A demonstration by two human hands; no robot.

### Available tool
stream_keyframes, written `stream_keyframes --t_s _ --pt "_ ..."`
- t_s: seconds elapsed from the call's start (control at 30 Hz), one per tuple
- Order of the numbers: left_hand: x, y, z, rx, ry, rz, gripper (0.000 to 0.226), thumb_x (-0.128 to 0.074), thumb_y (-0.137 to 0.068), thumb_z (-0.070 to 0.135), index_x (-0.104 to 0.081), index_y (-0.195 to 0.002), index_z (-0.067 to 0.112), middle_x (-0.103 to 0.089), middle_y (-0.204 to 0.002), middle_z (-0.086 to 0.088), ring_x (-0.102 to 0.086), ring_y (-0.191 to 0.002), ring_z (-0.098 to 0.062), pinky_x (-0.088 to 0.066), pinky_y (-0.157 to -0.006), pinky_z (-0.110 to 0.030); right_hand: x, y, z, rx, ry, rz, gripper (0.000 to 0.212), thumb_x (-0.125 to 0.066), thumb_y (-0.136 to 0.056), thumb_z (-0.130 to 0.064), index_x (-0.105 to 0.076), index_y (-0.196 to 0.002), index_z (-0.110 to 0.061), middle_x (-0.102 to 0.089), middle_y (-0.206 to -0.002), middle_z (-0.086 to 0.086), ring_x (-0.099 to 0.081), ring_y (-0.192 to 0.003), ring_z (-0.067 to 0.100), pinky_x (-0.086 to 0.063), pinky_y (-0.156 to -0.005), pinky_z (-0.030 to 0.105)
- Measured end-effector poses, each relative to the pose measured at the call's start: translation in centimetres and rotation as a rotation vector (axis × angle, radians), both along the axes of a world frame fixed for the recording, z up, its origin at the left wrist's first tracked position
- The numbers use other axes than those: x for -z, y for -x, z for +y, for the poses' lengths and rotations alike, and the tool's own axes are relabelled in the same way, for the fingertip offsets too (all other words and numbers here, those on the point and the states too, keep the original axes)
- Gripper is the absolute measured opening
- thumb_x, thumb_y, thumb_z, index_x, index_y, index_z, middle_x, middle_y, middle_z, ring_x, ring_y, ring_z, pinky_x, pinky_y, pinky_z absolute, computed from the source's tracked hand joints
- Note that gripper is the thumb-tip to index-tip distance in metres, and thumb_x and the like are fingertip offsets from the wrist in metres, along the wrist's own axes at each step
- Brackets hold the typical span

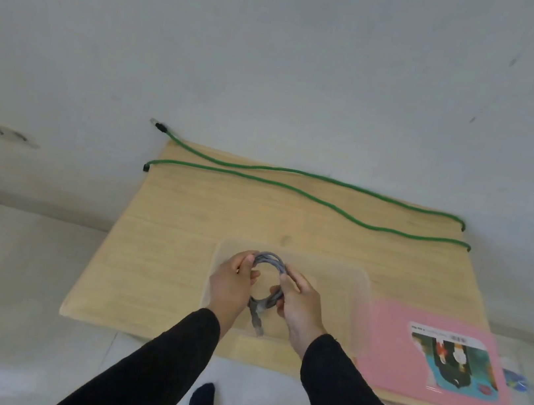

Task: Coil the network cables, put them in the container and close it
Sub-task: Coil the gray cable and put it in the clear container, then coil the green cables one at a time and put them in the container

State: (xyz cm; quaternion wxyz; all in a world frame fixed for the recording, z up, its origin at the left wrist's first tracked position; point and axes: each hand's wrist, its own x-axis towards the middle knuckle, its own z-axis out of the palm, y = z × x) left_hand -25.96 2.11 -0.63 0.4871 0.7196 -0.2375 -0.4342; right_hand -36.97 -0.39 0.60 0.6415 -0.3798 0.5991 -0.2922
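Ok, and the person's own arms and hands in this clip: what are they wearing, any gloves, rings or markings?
Both arms are covered by long, close-fitting black sleeves that end at the wrists. The left hand and right hand are bare: no gloves. No ring, watch or bracelet shows from this angle, and the sleeves look plain, with no visible print or logo.

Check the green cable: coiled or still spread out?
Spread out. The green cable lies in two long runs across the table's far side, untouched by either hand.

Pink lid's (435,363) label print is too blurred to read.
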Motion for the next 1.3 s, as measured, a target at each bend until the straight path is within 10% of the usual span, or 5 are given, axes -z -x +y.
stream_keyframes --t_s 0.47,0.87,1.3 --pt "1.1 -0.4 -1.7 0.243 -0.261 -0.46 0.031 -0.032 -0.098 0.014 -0.056 -0.115 0.003 -0.06 -0.115 -0.017 -0.057 -0.101 -0.029 -0.043 -0.079 -0.03 1.6 -0.7 -0.9 -0.312 0.298 0.564 0.03 -0.047 -0.094 -0.021 -0.059 -0.116 -0.003 -0.055 -0.118 0.016 -0.056 -0.104 0.028 -0.042 -0.079 0.025" --pt "0.8 -0.9 0.9 0.869 -0.257 -1.442 0.035 -0.039 -0.093 0.015 -0.047 -0.125 0.004 -0.048 -0.124 -0.014 -0.043 -0.114 -0.029 -0.035 -0.101 -0.036 0.4 0.0 1.1 -0.703 0.819 0.974 0.041 -0.034 -0.095 -0.02 -0.04 -0.133 -0.006 -0.047 -0.13 0.01 -0.044 -0.12 0.023 -0.037 -0.1 0.029" --pt "-5.4 -8.5 -0.7 0.368 0.152 -1.356 0.015 -0.058 -0.086 0.01 -0.061 -0.095 -0.001 -0.064 -0.086 -0.016 -0.06 -0.079 -0.03 -0.055 -0.067 -0.038 -5.4 -3.8 -2.1 -0.736 1.124 0.951 0.042 -0.036 -0.096 -0.021 -0.04 -0.133 -0.004 -0.046 -0.135 0.01 -0.04 -0.127 0.022 -0.035 -0.103 0.029"
